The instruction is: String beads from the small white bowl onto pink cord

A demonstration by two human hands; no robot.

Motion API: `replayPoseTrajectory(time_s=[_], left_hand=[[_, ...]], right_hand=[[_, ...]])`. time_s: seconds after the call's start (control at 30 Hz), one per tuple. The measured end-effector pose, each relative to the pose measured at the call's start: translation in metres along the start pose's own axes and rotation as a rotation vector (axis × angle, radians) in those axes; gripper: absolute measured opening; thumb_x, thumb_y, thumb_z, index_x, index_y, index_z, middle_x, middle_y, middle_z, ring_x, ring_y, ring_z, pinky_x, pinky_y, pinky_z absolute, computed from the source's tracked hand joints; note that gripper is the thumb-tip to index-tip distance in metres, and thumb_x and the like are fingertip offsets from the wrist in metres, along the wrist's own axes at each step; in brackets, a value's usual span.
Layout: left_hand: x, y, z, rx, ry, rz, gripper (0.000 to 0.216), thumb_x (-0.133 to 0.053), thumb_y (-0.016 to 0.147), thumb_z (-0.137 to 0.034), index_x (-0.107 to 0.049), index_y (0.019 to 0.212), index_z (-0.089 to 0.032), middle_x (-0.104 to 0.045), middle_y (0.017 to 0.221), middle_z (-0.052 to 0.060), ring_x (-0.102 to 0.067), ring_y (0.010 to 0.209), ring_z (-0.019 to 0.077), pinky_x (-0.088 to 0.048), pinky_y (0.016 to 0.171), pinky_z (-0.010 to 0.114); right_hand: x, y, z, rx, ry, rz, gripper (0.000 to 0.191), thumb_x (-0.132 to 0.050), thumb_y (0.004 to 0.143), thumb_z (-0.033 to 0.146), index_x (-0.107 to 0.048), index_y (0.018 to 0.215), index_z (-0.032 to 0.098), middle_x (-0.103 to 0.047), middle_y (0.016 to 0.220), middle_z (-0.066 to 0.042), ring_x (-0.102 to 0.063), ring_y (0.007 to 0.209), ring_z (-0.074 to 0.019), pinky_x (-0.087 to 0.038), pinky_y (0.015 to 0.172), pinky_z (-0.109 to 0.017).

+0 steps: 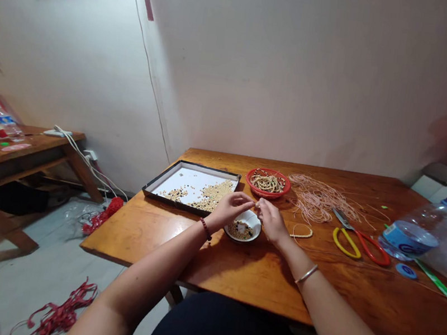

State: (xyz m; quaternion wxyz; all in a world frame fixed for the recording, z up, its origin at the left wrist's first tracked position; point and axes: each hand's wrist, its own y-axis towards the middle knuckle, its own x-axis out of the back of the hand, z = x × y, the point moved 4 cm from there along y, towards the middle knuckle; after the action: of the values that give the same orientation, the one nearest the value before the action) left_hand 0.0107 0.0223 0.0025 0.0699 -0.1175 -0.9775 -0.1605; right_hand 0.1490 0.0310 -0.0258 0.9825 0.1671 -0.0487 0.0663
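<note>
Both my hands meet over a small white bowl (252, 238) that holds beige and dark beads (234, 229). My left hand (234, 208), with a dark red bead bracelet at its wrist, is pinched closed at the fingertips. Facing it, my right hand (271, 220) is closed too, its fingertips nearly touching the left ones. What they pinch is too small to make out. A short string of pale beads (301, 234) lies on the table just right of my right hand. Left of the bowl stands a black-edged tray (171, 176) with many loose beige and dark beads.
Behind the bowl is a red basket (267, 193) of beaded strands, beside a tangle of pink cord (320, 199). Scissors (358, 242) with yellow and red handles, a cut plastic bottle (407, 240), a blue cap (406, 270) and a green strip (444, 290) lie to the right.
</note>
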Motion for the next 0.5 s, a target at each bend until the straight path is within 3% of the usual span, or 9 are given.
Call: replayPoseTrajectory(time_s=[0.1,0.2,0.37,0.5], left_hand=[[0.006,0.0,0.0,0.086,-0.044,-0.088,0.033,-0.07,0.071,-0.043,-0.063,0.083,-0.013,-0.068,0.081,0.006,-0.062,0.076,0.0144,-0.045,0.065,0.023],[0.012,0.002,0.004,0.175,-0.08,-0.134,0.031,-0.068,0.071,-0.042,-0.063,0.083,-0.013,-0.065,0.077,0.004,-0.057,0.065,0.0104,-0.038,0.053,0.019],[0.015,0.003,0.003,0.149,-0.087,-0.097,0.034,-0.065,0.074,-0.042,-0.066,0.091,-0.013,-0.064,0.077,0.003,-0.053,0.062,0.0088,-0.036,0.054,0.019],[0.007,0.001,0.0,0.042,0.065,0.007,0.039,-0.058,0.08,-0.047,-0.069,0.097,-0.015,-0.067,0.084,0.006,-0.057,0.072,0.0133,-0.041,0.061,0.022]], right_hand=[[0.001,0.002,-0.006,-0.194,0.2,-0.028,0.04,-0.044,0.077,0.061,-0.047,0.08,0.021,-0.039,0.053,0.006,-0.032,0.043,-0.009,-0.022,0.04,-0.022],[0.005,0.003,-0.007,-0.311,0.304,-0.051,0.031,-0.057,0.069,0.047,-0.045,0.083,0.022,-0.041,0.055,0.009,-0.023,0.037,-0.0047,-0.012,0.037,-0.019],[0.009,0.003,-0.002,-0.265,0.372,-0.039,0.032,-0.061,0.065,0.037,-0.046,0.088,0.021,-0.051,0.064,0.007,-0.021,0.035,-0.0015,-0.009,0.036,-0.018],[0.008,0.001,0.0,-0.283,0.397,-0.039,0.037,-0.064,0.064,0.035,-0.047,0.094,0.021,-0.056,0.068,0.006,-0.022,0.035,-0.0008,-0.009,0.037,-0.018]])
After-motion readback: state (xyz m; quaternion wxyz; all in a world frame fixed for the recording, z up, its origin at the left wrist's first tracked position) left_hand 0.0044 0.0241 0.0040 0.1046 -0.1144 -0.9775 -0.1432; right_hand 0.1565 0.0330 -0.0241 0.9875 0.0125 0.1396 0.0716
